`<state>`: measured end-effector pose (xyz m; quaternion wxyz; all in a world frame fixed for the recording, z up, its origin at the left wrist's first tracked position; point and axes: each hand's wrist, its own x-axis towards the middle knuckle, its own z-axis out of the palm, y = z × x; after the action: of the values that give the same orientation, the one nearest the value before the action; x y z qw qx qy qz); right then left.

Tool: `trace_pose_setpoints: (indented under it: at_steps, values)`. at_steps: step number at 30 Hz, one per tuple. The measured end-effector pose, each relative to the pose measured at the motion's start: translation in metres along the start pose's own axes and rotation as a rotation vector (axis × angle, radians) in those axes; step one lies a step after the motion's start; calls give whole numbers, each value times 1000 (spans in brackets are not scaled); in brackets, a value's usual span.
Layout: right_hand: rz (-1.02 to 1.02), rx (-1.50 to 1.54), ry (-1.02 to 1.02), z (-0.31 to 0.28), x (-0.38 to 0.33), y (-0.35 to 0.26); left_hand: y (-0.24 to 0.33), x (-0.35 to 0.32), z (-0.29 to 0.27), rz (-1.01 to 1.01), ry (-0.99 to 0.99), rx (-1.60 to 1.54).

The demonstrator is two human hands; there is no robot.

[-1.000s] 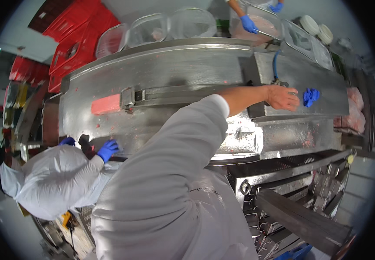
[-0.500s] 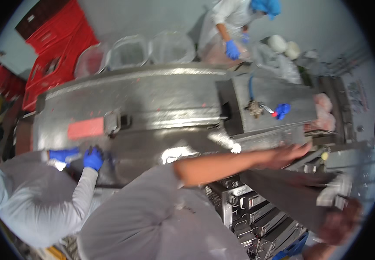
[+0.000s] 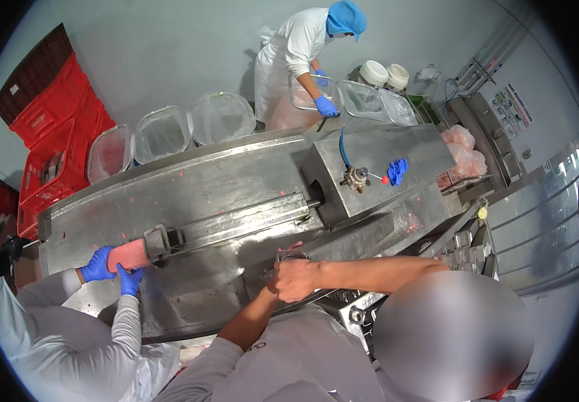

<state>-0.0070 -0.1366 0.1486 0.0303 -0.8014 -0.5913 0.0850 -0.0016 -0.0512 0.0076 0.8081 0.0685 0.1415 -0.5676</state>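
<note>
My two bare hands meet low over the near side of the steel table. My right hand (image 3: 295,280) is closed, its fingers curled over my left wrist or something there that I cannot make out. Most of my left hand (image 3: 272,289) is hidden behind it, so its fingers do not show. Just beyond them is a small dark, shiny thing (image 3: 289,254), too unclear to name. Farther left, a co-worker's blue-gloved hands (image 3: 128,280) hold a pink block of meat (image 3: 127,256) at the mouth of a rectangular metal tube (image 3: 157,244).
A steel housing (image 3: 396,154) carries a valve (image 3: 355,179) with a blue hose, and crumpled blue gloves (image 3: 397,171). Lined clear tubs (image 3: 224,119) and red crates (image 3: 55,144) stand behind the table. Another person (image 3: 296,60) handles a tub there. A blurred patch covers the lower right.
My hands have come from the far right back to the table's middle and now meet. The view has turned. The left co-worker's hands have moved up onto the meat block.
</note>
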Motion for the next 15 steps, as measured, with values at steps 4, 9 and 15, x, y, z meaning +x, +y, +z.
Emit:
trace_pose_setpoints:
  at_steps: [4, 9, 15]
  values:
    - [70, 116, -106, -13, -15, 10, -6, 25, -45, 150, 216, 256]
    - [6, 252, -251, 50, -5, 26, 17, 4, -83, 404, 1024, 1611]
    - [-150, 321, -342, 146, 32, 31, 34, -88, -134, 362, 1391, 1576]
